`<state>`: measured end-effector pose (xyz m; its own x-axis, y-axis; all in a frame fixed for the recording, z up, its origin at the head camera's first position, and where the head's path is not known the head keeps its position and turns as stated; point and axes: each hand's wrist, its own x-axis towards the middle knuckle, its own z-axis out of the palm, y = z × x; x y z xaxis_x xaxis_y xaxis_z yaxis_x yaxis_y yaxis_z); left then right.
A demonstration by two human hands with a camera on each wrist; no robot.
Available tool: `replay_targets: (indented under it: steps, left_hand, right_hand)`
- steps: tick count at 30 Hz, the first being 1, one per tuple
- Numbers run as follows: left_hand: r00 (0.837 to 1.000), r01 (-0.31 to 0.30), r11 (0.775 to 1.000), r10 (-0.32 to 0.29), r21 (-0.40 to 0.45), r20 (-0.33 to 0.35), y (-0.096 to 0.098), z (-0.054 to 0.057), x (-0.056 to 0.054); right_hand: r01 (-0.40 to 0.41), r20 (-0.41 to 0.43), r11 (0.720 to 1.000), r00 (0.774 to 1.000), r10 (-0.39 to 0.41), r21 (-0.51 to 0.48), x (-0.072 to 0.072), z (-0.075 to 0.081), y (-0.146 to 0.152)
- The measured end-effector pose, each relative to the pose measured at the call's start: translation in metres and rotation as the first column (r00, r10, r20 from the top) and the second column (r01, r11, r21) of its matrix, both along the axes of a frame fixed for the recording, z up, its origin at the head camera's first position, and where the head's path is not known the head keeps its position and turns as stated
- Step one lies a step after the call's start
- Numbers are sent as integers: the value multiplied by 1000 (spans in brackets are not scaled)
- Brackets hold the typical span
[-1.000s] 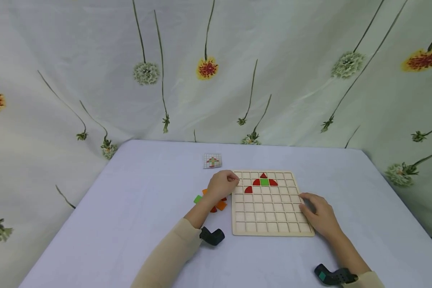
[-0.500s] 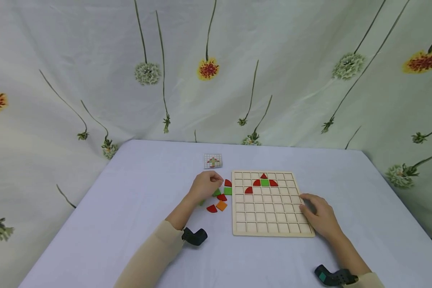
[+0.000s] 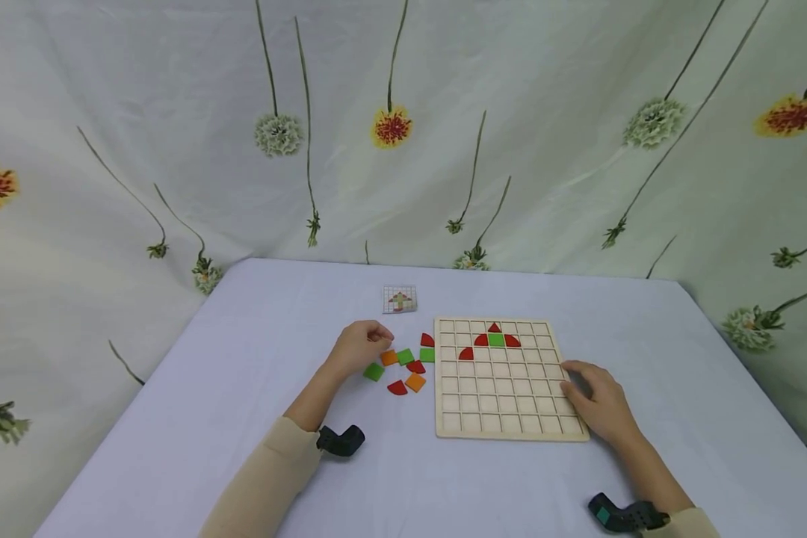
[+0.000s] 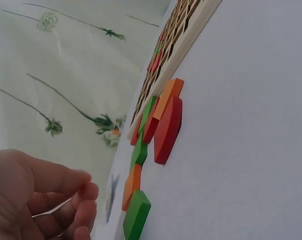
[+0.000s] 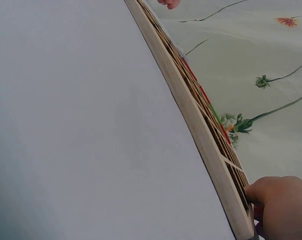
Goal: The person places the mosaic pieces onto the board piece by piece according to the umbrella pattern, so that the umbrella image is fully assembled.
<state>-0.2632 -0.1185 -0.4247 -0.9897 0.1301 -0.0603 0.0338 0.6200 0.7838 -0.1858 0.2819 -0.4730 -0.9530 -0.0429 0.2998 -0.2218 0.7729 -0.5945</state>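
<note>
Grid brd (image 3: 504, 405) holds red tri (image 3: 494, 328), green sq (image 3: 496, 340), 3 red qtr-circles (image 3: 466, 354). L hand (image 3: 359, 347) loosely curled nr pcs (image 3: 415, 382); R hand (image 3: 598, 396), relaxed, touches brd.

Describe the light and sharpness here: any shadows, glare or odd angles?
Head view: soft, even light, no strong glare, the card's finer details too small to read; left wrist view: steeply tilted, the board squeezed into a slanting strip, a thin shadow hugging the front red piece; right wrist view: the table darkens toward the lower left corner.
</note>
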Motion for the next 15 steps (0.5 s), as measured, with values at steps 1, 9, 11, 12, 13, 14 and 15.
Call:
replay_targets:
  steps: [1, 9, 11, 12, 13, 14, 15]
  left_hand:
    - [1000, 4, 1000, -4, -13, 6, -2, -1, 1]
    - [990, 139, 984, -136, -110, 30, -23, -2, 12]
    - [984, 180, 975, -179, -131, 23, -29, -2, 15]
    - [980, 201, 970, -199, -139, 22, -32, -3, 16]
    - [976, 216, 966, -215, -144, 25, -35, -4, 17]
    - [973, 230, 961, -229, -150, 27, -37, -5, 17]
    - [970, 242, 958, -241, -155, 25, -39, -6, 18]
  right_hand:
    - [0, 0, 1000, 1000, 0, -1, 0, -1, 0]
    - [-7, -25, 1000, 1000, 7, -9, 4, -2, 1]
    - [-8, -33, 1000, 999, 8, -8, 3, -1, 0]
    - [-8, -32, 1000, 999, 8, -10, 2, 0, 0]
    - [-8, -27, 1000, 1000, 8, -10, 2, 0, 0]
    - [-8, -20, 1000, 1000, 8, -11, 1, 0, 0]
    - [-8, -15, 1000, 1000, 8, -12, 1, 0, 0]
